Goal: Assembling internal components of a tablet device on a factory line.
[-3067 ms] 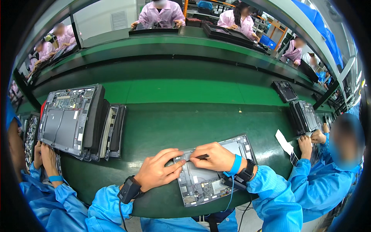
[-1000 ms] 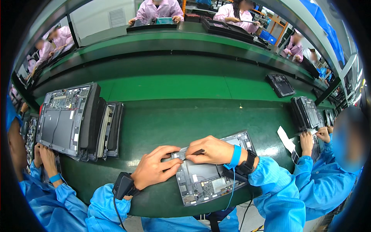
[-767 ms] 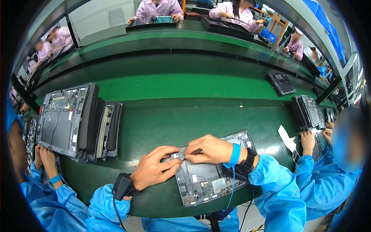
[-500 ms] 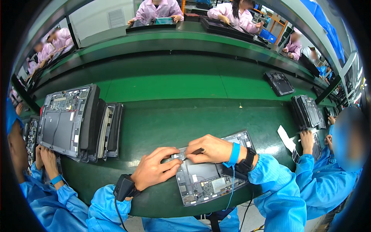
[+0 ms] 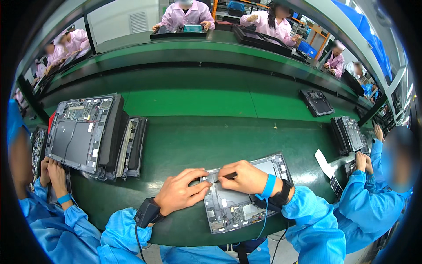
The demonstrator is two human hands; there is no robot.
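A flat grey device chassis (image 5: 231, 197) with a circuit board along its near side lies slanted on the green table in front of me. My left hand (image 5: 182, 193) rests at its far left corner, index finger and thumb stretched apart, their tips on the edge. Just right of them, my right hand (image 5: 246, 178) is closed round a short dark stick-like tool (image 5: 230, 175). Its tip is hidden under my fingers, near a small silvery strip (image 5: 213, 177) at the corner. Blue bands and dark straps circle my wrists.
Stacked chassis with dark sheets between them (image 5: 81, 136) rise at the left. Another stack (image 5: 349, 134) and a single chassis (image 5: 317, 103) lie at the right, with a white strip (image 5: 324, 163) nearer. Co-workers in blue sit on both sides; others in pink work beyond the ledge (image 5: 200, 64).
The view has shifted slightly. Both my hands stay at the same corner of the chassis, with only small finger movement. The co-worker on the right has moved their hands.
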